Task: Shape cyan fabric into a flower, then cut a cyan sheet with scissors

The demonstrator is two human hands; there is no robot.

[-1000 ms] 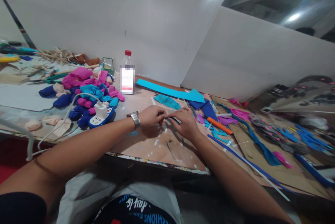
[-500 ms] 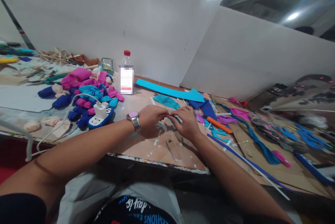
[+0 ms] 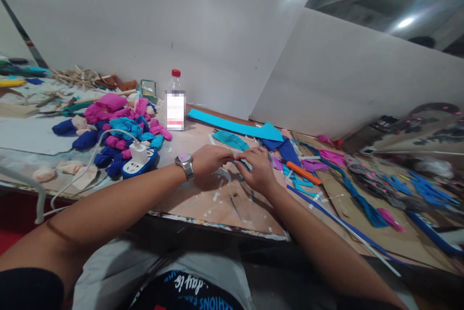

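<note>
My left hand [image 3: 210, 162], with a watch [image 3: 184, 166] on its wrist, is over the near middle of the table, its fingers pinched together. Close against its fingertips, my right hand [image 3: 260, 169] has thumb and fingers closed on a thin dark blue-teal strip [image 3: 240, 167]. One end of the strip meets the left fingertips; its material is too small to make out. Just behind the hands lies a piece of teal crepe paper [image 3: 231, 140]. To the right of my right hand is an orange utility knife [image 3: 303, 173].
A power strip [image 3: 139, 162] with a white cable is left of my left forearm. Crumpled pink and blue crepe bundles [image 3: 108, 112] are heaped behind it. A red-capped bottle [image 3: 176, 107] and a long light-blue strip [image 3: 232, 125] stand and lie near the white wall.
Almost nothing differs. Both hands stay together with the strip at their fingertips.
</note>
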